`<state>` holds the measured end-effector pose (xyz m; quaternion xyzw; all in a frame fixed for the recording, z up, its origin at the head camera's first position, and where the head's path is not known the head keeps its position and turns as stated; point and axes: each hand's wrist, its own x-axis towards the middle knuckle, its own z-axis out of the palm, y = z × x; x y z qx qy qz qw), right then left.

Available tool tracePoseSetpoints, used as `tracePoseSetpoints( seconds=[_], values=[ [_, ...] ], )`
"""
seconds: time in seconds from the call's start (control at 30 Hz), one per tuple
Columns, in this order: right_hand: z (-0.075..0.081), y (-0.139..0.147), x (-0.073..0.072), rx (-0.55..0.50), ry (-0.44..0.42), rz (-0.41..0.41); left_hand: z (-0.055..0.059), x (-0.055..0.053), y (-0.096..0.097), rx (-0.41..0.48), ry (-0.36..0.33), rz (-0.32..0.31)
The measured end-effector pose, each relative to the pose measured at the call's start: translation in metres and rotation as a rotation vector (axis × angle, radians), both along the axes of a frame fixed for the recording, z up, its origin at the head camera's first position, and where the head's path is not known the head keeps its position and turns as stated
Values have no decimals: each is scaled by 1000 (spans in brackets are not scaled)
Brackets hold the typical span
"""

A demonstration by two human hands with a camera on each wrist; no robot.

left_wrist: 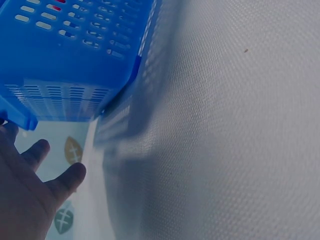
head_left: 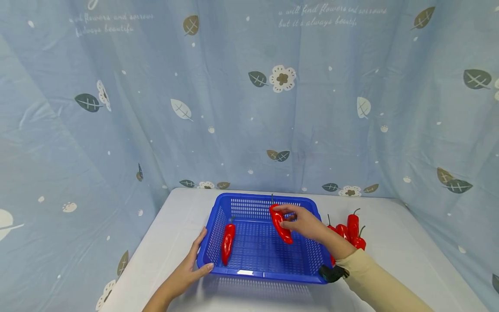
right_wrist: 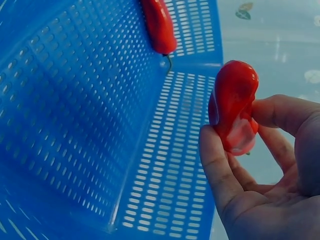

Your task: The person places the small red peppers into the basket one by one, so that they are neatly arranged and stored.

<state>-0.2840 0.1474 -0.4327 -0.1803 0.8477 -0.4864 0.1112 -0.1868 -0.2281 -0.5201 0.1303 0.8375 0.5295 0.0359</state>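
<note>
My right hand (head_left: 306,223) pinches a long red chili pepper (head_left: 280,224) between thumb and fingers, above the right half of a blue perforated basket (head_left: 265,275). The held pepper (right_wrist: 234,102) hangs tilted, its stem end toward the basket's far wall. Inside the basket, near its left wall, lies another red chili pepper (head_left: 228,243), stem pointing away from me. My left hand (head_left: 191,264) rests against the basket's left rim near the front corner, thumb on the rim. In the left wrist view the left hand (left_wrist: 27,185) shows its fingers spread, largely straight.
Several more red chili peppers (head_left: 353,227) lie in a pile on the white table (head_left: 401,242), right of the basket and partly behind my right forearm. A blue patterned curtain (head_left: 234,108) hangs behind the table and along both sides.
</note>
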Motion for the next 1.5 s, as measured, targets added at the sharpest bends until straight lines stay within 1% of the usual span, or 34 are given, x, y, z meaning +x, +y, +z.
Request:
tracePoseSetpoints(
  seconds=[0.2,0.5,0.8,1.03,1.13,1.33,1.5],
  values=[
    [-3,-3,-5,1,-4,17,2,0,1,-16,-10,11],
    [-5,-7,-11,36,-10,-3,2,0,2,-9,-22,11],
    [-10,-13,-16,29,-31,18,1,0,2,-15,-30,13],
    [-17,-18,-21,44,-43,54,2,0,2,-29,-27,15],
    [-20,-21,-22,57,-44,71,3,1,2,-23,-33,13],
    [-22,-31,-24,87,-54,119,6,1,3,-17,-31,11],
    [-24,-40,-27,108,-63,156,6,1,3,-14,-31,11]
  ],
)
